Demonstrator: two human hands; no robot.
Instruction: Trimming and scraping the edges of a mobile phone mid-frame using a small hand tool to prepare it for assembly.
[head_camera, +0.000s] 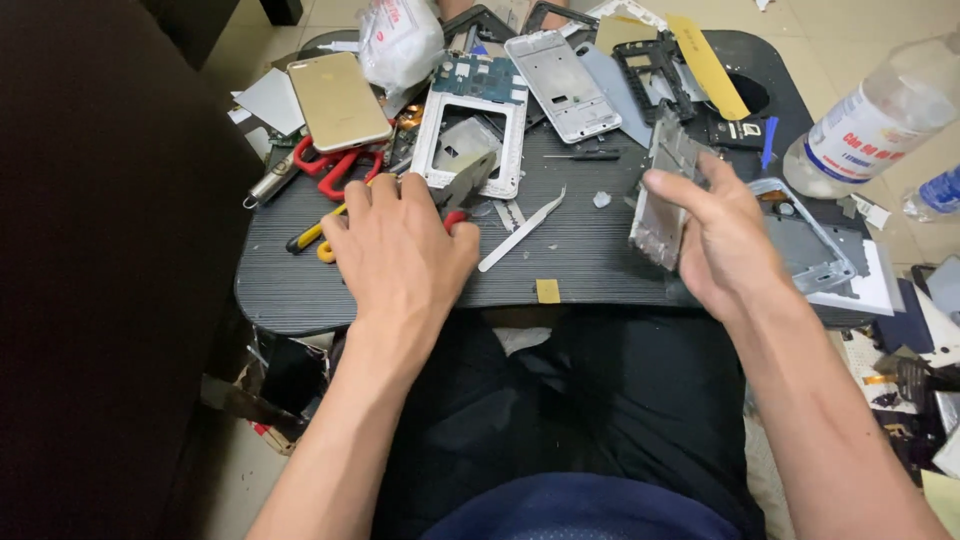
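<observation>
The right hand is closed around a thin metal phone frame, thumb across the front and fingers wrapped behind, so the plate stands nearly upright just above the right part of the dark ridged lap table. Held edge-up like that, its stamped, silvery face is turned toward the person — a pose that suits looking it over.

The left hand lies palm down on the table with its fingers curled over the red-handled pliers, whose grey jaws stick out past the fingertips. How firmly it grips I cannot tell; the palm hides the handles. Just beside it a yellow-handled tool pokes out from under the wrist.

A pair of pale tweezers, slim and pointed, rests between the two hands. Farther back sit a white frame with a green circuit board at its top, a gold phone lying flat with a smooth matte back, and red scissors. A clear plastic bottle lies tilted on the floor — well apart from the hands.
</observation>
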